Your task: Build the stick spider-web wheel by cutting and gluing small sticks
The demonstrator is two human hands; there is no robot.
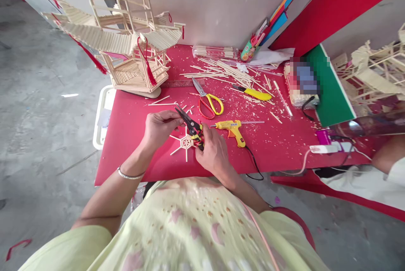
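Observation:
My right hand (215,148) is wrapped round the handles of a pair of black-and-yellow snips (191,125), whose dark jaws point up and to the left. Beside those jaws my left hand (161,125) pinches thumb and fingertips together; what lies between them is too small to make out. Just below the snips, a hexagonal, web-like piece of thin wooden sticks (186,141) lies flat on the red table (133,148), spokes reaching outward. Some short cut sticks are scattered above it.
Scissors (207,100), a yellow glue gun (232,130) and a yellow-handled knife (256,94) lie beyond my hands. Loose sticks (221,71) spread across the back. A stick-built pagoda model (126,39) stands at left. Another person's arm (389,153) shows at right.

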